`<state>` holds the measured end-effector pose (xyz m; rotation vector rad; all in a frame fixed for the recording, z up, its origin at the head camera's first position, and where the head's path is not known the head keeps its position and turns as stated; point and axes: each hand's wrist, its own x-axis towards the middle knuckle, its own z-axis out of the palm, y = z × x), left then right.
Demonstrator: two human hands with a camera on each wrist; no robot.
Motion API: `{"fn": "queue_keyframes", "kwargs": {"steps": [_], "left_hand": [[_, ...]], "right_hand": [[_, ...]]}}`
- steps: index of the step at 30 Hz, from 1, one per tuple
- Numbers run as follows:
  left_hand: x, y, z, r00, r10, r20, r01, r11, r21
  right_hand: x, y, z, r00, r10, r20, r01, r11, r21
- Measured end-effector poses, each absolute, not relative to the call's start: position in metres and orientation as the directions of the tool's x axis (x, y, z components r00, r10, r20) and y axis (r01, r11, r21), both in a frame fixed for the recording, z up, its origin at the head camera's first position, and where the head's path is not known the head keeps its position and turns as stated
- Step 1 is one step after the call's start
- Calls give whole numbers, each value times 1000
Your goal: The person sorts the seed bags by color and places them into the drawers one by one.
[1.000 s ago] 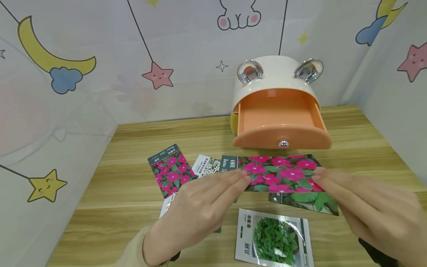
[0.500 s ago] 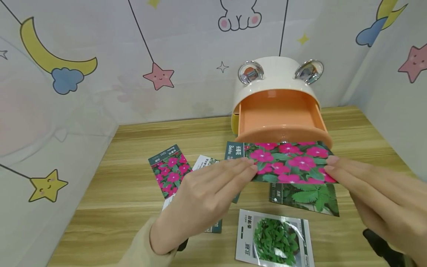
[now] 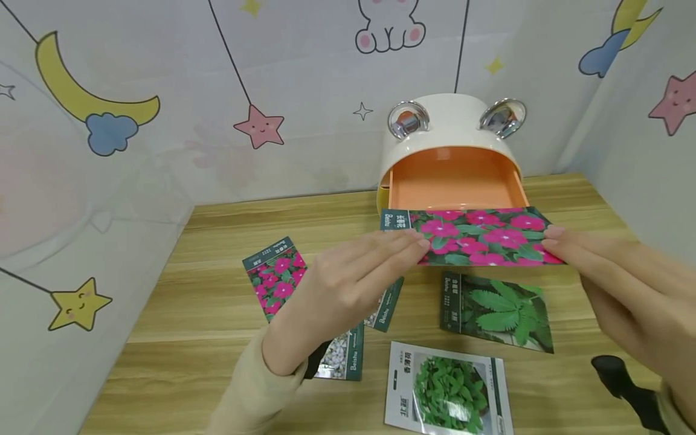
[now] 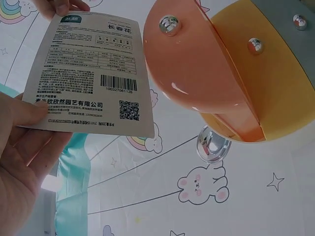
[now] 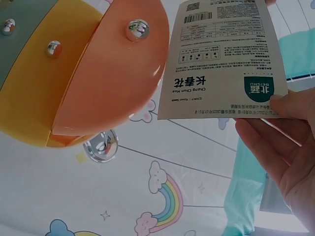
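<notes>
A seed packet (image 3: 489, 237) with pink flowers is held level by its two ends, in front of the pulled-out orange drawer (image 3: 459, 181). My left hand (image 3: 348, 284) pinches its left end, fingers on top; the thumb (image 4: 32, 112) shows on the underside in the left wrist view. My right hand (image 3: 636, 284) pinches the right end the same way. Both wrist views show the packet's printed back (image 5: 221, 54), with a barcode and a QR code. In the head view the packet overlaps the drawer's front and hides its knob.
The drawer belongs to a white cabinet (image 3: 454, 121) with silver ears. Below it are a yellow drawer (image 4: 256, 64) and a grey-green drawer (image 4: 290, 19). On the wooden table lie a mint packet (image 3: 448, 389), a green-leaf packet (image 3: 497, 311), another pink-flower packet (image 3: 277, 272) and white-flower packets (image 3: 334, 356).
Both hands have carried the pink-flower packet forward and slightly right, from over the table to the drawer's front. The green-leaf packet beneath is now uncovered.
</notes>
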<state>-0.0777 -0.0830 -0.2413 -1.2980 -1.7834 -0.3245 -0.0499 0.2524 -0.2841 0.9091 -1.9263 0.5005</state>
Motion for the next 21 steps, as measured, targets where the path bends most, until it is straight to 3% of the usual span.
{"fn": "queue_keyframes", "kwargs": {"steps": [8, 14, 21], "left_hand": [[-90, -77, -241, -57, 609, 791, 877, 409, -251], [-100, -73, -244, -92, 596, 797, 890, 408, -202], [-112, -70, -252, -146, 585, 798, 896, 420, -143]], "right_hand": [[-61, 247, -277, -268, -319, 909, -770, 638, -4], [-60, 227, -260, -257, -277, 926, -738, 675, -3], [-64, 216, -254, -297, -275, 915, -722, 692, -26]]}}
